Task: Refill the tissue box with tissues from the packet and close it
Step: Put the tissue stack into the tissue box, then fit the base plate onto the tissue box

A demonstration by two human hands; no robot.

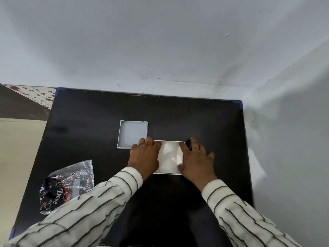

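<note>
You are looking down at a table (99, 111) that sits in a corner, with a wall (160, 41) behind it and another wall on its right. The open box (169, 172) sits near the middle of the table, close to you, and tissues (169, 155) lie inside it. Your left hand (144, 154) rests on the left side of the box and your right hand (195, 157) rests on its right side. The lid (132, 133) lies flat just behind and to the left of the box. The packet (67, 184) lies far to the left, near the table edge, beside your left sleeve (92, 207).
</note>
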